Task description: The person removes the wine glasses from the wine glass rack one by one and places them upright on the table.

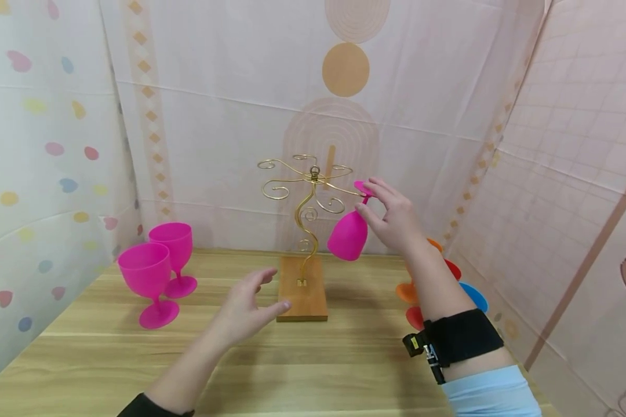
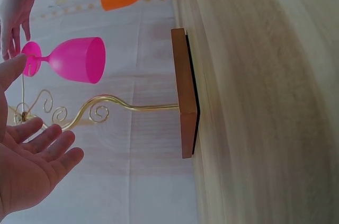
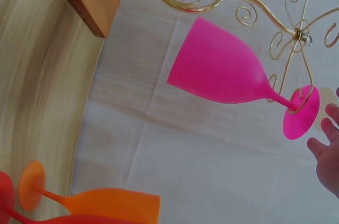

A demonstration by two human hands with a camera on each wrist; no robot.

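Observation:
A pink goblet (image 1: 348,236) hangs upside down from a curled arm of the gold wire rack (image 1: 313,197). Its stem sits in the curl and its round foot (image 3: 301,113) is on top. My right hand (image 1: 393,217) is beside that foot with fingers extended; in the right wrist view a small gap shows between fingertips and foot. Low in front of the rack's wooden base (image 1: 305,310), my left hand (image 1: 247,310) holds nothing, its fingers spread and thumb apart. Two more pink goblets, a nearer one (image 1: 146,269) and a farther one (image 1: 172,240), stand upright at the left.
On the right, partly hidden behind my right forearm, are orange goblets (image 1: 407,292), red goblets (image 1: 414,317) and something blue (image 1: 475,296). The wooden table (image 1: 83,347) meets patterned cloth (image 1: 229,116) at the back and sides.

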